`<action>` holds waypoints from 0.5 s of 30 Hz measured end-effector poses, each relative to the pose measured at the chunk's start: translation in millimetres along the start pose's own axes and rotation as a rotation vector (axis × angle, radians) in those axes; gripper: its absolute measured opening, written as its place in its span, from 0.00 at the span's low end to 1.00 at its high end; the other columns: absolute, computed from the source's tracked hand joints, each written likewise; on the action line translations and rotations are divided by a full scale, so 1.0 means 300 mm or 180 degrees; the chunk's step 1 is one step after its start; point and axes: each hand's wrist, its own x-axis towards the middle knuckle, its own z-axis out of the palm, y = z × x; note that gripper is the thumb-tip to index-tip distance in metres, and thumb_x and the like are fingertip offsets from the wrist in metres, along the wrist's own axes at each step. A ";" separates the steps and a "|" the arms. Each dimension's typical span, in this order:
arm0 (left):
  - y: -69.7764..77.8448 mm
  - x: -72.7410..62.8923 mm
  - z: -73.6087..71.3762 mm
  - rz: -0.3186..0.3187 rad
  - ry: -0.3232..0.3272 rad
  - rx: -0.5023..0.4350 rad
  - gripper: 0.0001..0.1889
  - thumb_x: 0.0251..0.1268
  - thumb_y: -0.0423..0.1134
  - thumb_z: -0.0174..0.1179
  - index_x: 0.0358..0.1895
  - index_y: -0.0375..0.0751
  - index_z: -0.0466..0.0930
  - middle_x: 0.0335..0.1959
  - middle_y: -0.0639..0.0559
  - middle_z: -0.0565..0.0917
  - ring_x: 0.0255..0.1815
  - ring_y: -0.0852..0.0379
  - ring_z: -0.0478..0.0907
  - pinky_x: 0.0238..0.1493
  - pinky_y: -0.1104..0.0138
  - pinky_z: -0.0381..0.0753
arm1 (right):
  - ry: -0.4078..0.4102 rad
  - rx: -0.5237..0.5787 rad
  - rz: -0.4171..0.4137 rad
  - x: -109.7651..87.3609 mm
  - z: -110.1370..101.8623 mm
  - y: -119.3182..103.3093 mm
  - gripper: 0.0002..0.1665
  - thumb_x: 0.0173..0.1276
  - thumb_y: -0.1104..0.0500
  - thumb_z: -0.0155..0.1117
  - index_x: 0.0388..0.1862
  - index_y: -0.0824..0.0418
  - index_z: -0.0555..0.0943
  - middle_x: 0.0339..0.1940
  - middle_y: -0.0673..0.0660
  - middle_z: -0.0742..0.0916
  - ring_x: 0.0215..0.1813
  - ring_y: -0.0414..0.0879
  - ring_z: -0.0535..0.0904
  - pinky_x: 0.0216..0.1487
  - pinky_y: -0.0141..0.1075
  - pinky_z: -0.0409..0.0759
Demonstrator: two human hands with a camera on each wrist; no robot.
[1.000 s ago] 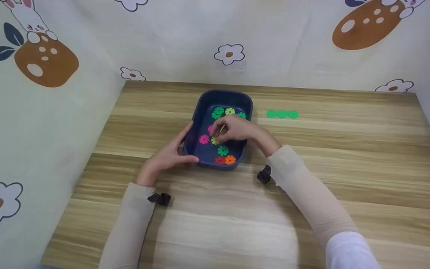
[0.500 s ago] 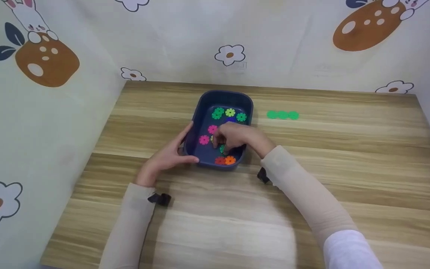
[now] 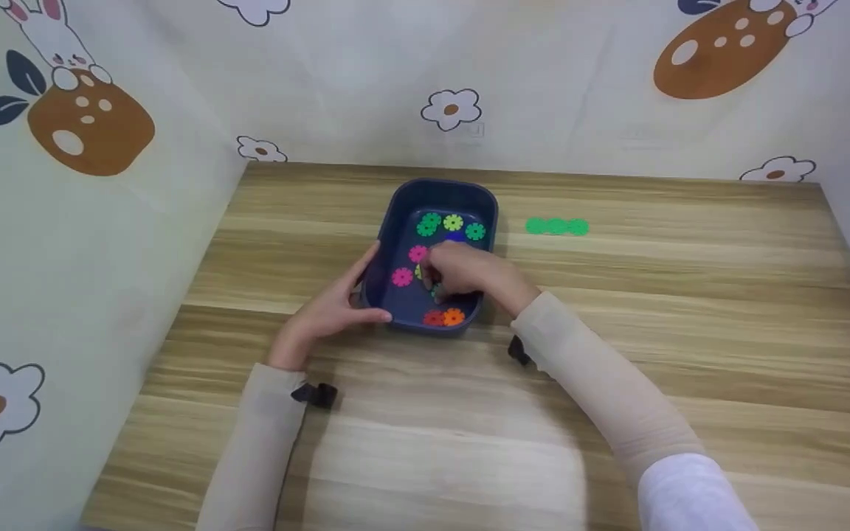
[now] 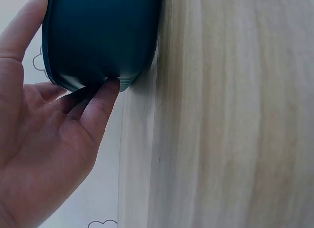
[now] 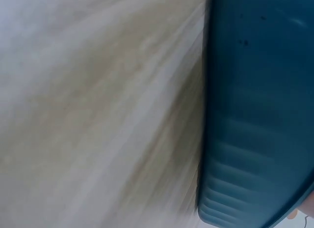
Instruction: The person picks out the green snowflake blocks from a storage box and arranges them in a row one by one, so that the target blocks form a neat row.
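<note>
A dark blue plastic bin holds several notched, flower-shaped plastic discs. My left hand grips the bin's left side in the head view, thumb at the near rim; in the left wrist view, its fingers press the outer wall. Inside the bin is my right hand, fingers curled down, pinching a green notched disc mostly hidden by the fingertips. Close by lie a partly covered yellow-green disc and two pink discs. Only the bin's outer wall fills the right wrist view beside the table.
Right of the bin, a row of joined green discs lies on the wooden table. Red and orange discs sit at the bin's near end, green and yellow ones at its far end. Patterned walls border the table.
My right hand has moved toward the bin's near end, from the yellow-green disc to the green disc, uncovering discs at the far end. The left hand stays on the bin.
</note>
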 end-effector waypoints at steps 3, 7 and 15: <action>0.009 -0.005 0.001 -0.0008 -0.0004 -0.0041 0.55 0.53 0.43 0.73 0.79 0.57 0.42 0.78 0.50 0.48 0.75 0.54 0.46 0.72 0.57 0.48 | -0.0022 0.0000 0.0011 0.002 0.003 0.001 0.10 0.55 0.58 0.76 0.34 0.54 0.82 0.31 0.50 0.82 0.34 0.45 0.76 0.33 0.35 0.76; 0.074 -0.024 -0.002 -0.0058 -0.0043 -0.0066 0.54 0.56 0.38 0.72 0.79 0.50 0.41 0.78 0.47 0.46 0.76 0.52 0.44 0.72 0.56 0.46 | -0.0068 0.0020 0.0031 0.004 0.005 -0.001 0.10 0.56 0.58 0.75 0.35 0.54 0.82 0.32 0.50 0.82 0.34 0.45 0.77 0.34 0.34 0.77; 0.120 -0.031 -0.005 -0.0079 -0.0084 -0.0036 0.54 0.56 0.35 0.71 0.78 0.44 0.40 0.77 0.43 0.45 0.76 0.48 0.44 0.72 0.55 0.47 | 0.0013 -0.0019 -0.0046 0.000 0.006 0.001 0.10 0.58 0.56 0.72 0.37 0.55 0.82 0.36 0.51 0.81 0.38 0.45 0.76 0.40 0.36 0.77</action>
